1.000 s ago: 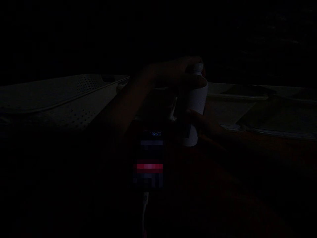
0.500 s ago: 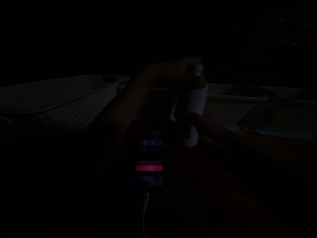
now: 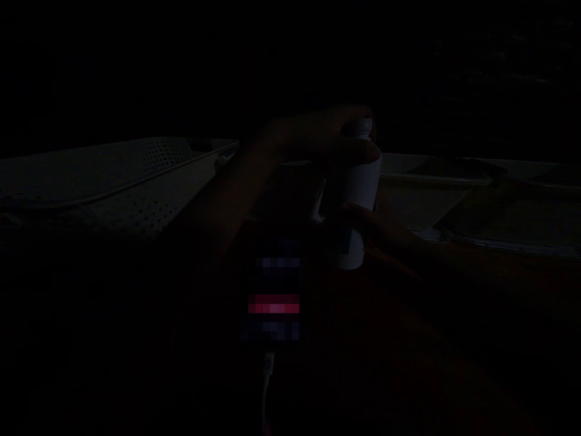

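Note:
The scene is very dark. A white bottle (image 3: 363,181) stands slightly tilted near the middle, with a pale cap or nozzle at its top and a dark patch low on its side. My left hand (image 3: 345,130) reaches across from the left and is wrapped round the bottle's neck and shoulder, thumb toward me. Lower down, my right hand (image 3: 376,224) grips the bottle's body from the right, its thumb across the front. Most fingers of both hands are hidden behind the bottle or in shadow.
At the left is a pale basket (image 3: 177,172) with holes in its walls. Pale trays or containers (image 3: 422,203) stand behind at the right. In front lies a lit phone-like screen (image 3: 273,304), blurred out, with a white cable (image 3: 267,366) plugged into its near end.
Almost nothing differs. Both hands keep their hold on the bottle, which has barely shifted.

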A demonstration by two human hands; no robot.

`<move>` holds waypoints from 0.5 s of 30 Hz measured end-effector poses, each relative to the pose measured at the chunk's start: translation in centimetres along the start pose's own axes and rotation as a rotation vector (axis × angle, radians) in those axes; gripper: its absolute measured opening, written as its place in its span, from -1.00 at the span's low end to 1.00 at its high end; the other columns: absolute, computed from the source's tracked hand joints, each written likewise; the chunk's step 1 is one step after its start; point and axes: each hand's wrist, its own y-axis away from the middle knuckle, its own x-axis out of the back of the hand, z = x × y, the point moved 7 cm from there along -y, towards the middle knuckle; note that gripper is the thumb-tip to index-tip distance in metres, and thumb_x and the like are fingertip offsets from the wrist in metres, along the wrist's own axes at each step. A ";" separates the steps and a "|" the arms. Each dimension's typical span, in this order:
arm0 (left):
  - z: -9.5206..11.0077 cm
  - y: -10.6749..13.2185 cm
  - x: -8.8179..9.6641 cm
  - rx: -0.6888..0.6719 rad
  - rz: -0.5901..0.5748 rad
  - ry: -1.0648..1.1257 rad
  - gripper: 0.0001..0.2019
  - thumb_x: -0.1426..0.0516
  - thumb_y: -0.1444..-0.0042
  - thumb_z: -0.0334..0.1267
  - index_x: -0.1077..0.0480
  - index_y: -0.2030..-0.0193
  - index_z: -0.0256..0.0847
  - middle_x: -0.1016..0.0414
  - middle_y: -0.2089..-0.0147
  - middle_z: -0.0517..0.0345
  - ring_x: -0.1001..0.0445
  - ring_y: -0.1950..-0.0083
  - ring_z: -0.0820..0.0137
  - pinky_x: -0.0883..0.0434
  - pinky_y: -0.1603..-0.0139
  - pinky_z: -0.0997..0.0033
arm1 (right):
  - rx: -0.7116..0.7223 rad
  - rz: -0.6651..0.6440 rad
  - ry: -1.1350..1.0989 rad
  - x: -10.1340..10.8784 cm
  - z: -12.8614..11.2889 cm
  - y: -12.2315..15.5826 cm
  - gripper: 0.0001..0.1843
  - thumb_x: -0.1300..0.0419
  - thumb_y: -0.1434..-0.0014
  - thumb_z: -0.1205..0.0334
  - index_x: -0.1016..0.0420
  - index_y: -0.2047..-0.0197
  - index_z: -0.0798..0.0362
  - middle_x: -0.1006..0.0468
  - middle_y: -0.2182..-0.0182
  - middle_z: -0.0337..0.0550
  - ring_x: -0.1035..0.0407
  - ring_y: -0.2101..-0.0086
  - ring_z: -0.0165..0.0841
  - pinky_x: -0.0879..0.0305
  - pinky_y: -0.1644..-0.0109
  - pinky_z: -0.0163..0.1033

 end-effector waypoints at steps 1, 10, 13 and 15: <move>0.0 0.0 0.0 -0.003 0.002 0.002 -0.62 -0.27 -0.19 -0.05 -0.41 -0.03 -0.24 -0.49 0.01 0.10 -0.47 0.07 0.40 -0.40 0.13 0.41 | 0.000 0.000 -0.001 0.0 -0.1 0.1 -0.28 -0.51 -0.05 -0.22 -0.50 -0.19 -0.11 -0.68 0.01 -0.04 -0.60 0.02 -0.01 -0.65 -0.01 0.09; 0.5 0.1 -0.2 -0.049 -0.018 0.009 -0.57 -0.27 -0.15 -0.05 -0.40 -0.05 -0.30 -0.48 -0.06 0.02 -0.47 0.01 0.34 -0.40 0.07 0.36 | 0.002 0.012 0.009 0.1 -0.3 0.3 -0.30 -0.49 -0.10 -0.19 -0.48 -0.22 -0.13 -0.66 -0.05 -0.07 -0.58 -0.06 -0.02 -0.63 -0.08 0.09; 0.5 0.2 -0.1 -0.024 -0.011 0.010 -0.55 -0.26 -0.14 -0.08 -0.39 -0.09 -0.32 -0.47 -0.06 -0.01 -0.47 0.03 0.33 -0.40 0.12 0.36 | 0.017 0.007 0.035 0.1 -0.3 0.2 -0.37 -0.48 -0.10 -0.17 -0.52 -0.16 -0.12 -0.67 -0.05 -0.06 -0.55 -0.12 0.02 -0.59 -0.15 0.13; 0.5 0.4 -0.1 -0.025 -0.019 0.008 -0.54 -0.25 -0.16 -0.10 -0.39 -0.10 -0.34 -0.47 -0.07 -0.01 -0.47 0.03 0.34 -0.40 0.11 0.36 | 0.018 -0.004 0.032 -0.1 -0.4 0.3 -0.39 -0.47 -0.11 -0.19 -0.54 -0.14 -0.12 -0.67 -0.06 -0.05 -0.55 -0.12 0.04 -0.59 -0.15 0.16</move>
